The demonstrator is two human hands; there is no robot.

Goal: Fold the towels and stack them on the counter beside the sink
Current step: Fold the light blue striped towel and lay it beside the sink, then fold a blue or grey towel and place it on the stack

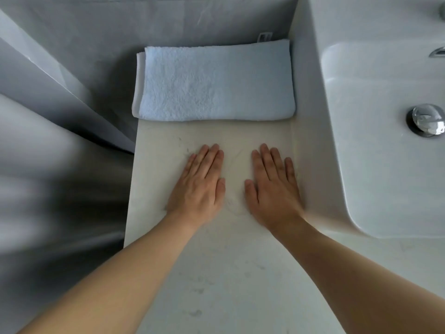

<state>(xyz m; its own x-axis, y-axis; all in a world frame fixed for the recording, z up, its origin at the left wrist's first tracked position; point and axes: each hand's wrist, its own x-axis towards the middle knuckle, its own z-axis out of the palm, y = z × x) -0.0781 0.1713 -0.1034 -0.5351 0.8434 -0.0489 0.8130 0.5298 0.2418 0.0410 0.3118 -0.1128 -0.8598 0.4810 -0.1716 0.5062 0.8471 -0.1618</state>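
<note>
Beside the sink (pixel 375 145), the folded towel (pixel 214 83) lies on the desk (pixel 216 273), hanging slightly over its far edge. Both the left hand (pixel 199 186) and right hand (pixel 272 189) rest flat nearby, fingers straight and together, holding nothing. A bump might push the towel off.

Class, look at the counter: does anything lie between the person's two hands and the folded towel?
Nothing visible does. The left hand and right hand lie flat on the counter, fingers straight, pointing toward the folded towel. Only a strip of bare counter separates fingertips from towel. The sink sits off to the right.
</note>
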